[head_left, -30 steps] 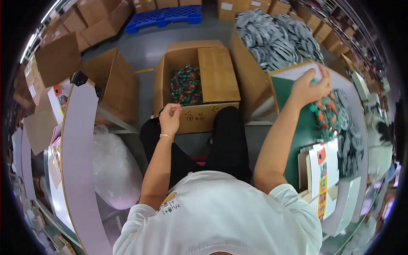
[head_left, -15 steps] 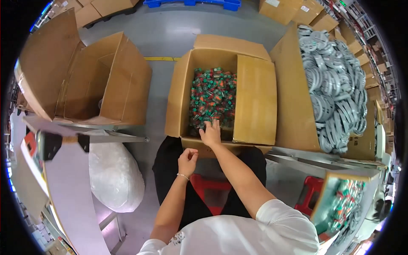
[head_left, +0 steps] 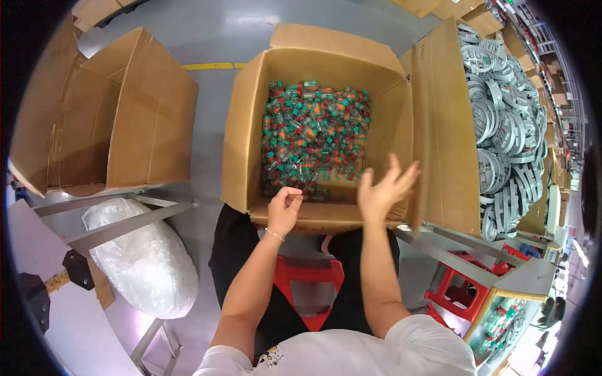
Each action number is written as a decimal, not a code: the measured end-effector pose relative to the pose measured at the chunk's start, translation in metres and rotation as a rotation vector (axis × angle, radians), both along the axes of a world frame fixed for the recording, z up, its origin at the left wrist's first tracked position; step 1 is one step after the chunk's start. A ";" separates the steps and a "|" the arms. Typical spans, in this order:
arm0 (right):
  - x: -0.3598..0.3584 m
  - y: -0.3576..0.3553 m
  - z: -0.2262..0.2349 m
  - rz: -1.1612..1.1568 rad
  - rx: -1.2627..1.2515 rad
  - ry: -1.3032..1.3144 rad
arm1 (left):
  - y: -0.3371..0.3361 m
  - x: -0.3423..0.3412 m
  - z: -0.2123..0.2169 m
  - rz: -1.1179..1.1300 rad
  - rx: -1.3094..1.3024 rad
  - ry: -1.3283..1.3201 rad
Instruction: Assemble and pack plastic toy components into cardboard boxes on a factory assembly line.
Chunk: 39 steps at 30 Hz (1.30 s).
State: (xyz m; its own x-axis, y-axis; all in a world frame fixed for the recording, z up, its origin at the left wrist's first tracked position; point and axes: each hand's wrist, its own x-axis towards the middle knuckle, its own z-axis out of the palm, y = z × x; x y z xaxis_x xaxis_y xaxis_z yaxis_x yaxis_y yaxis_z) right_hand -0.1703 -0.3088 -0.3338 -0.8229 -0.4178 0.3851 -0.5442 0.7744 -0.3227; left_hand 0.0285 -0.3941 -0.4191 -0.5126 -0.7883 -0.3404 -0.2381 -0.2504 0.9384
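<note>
An open cardboard box stands before my knees, partly filled with small clear plastic bottle-like pieces that have green ends and red and orange parts. My right hand is over its near right corner, fingers spread, with nothing in it. Close beside that hand, the box's right flap stands up, blurred by motion. At the near edge, left of the middle, my left hand is closed with curled fingers. Whether something small is in its grip is hidden.
To the left stands another open cardboard box, with a white plastic bag below it. A tall carton of grey ring-shaped parts adjoins on the right. Red stools and metal table legs are low on both sides.
The right flap, which covered half the box, has swung up to the right, uncovering more pieces. My right hand has moved right from the pieces; my left has risen slightly toward the box.
</note>
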 end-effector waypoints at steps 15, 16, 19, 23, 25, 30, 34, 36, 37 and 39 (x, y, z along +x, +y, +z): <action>-0.269 0.002 -0.185 0.629 0.598 -0.044 | -0.106 -0.067 -0.158 -0.003 -0.276 -0.639; -0.274 -0.010 -0.195 0.634 0.596 -0.149 | -0.120 -0.074 -0.163 0.033 -0.258 -0.690; -0.288 -0.046 -0.222 0.609 0.527 -0.345 | -0.157 -0.083 -0.213 0.112 -0.295 -0.726; -0.325 -0.083 -0.286 0.461 0.448 -0.404 | -0.184 -0.107 -0.258 0.158 -0.244 -0.790; -0.347 -0.105 -0.311 0.403 0.343 -0.548 | -0.194 -0.119 -0.259 0.107 -0.155 -0.752; -0.364 -0.142 -0.334 0.416 0.121 -1.092 | -0.210 -0.132 -0.251 0.119 -0.088 -0.726; -0.350 -0.161 -0.346 0.245 -0.073 -1.307 | -0.221 -0.138 -0.273 -0.020 -0.048 -0.666; -0.339 -0.167 -0.348 0.155 -0.165 -1.404 | -0.220 -0.144 -0.292 -0.031 -0.148 -0.704; -0.332 -0.172 -0.349 0.153 -0.163 -1.405 | -0.219 -0.142 -0.299 -0.033 -0.146 -0.705; -0.321 -0.174 -0.348 0.213 -0.076 -1.371 | -0.213 -0.157 -0.286 -0.110 -0.132 -0.849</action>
State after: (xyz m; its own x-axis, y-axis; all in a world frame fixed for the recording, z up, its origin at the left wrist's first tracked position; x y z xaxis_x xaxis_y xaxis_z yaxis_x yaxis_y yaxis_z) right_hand -0.4916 -0.4833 -0.6820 -0.4819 -0.5962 -0.6421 0.1337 0.6742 -0.7263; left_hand -0.1289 -0.6074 -0.7056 -0.2020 -0.8094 -0.5514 -0.8879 -0.0863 0.4518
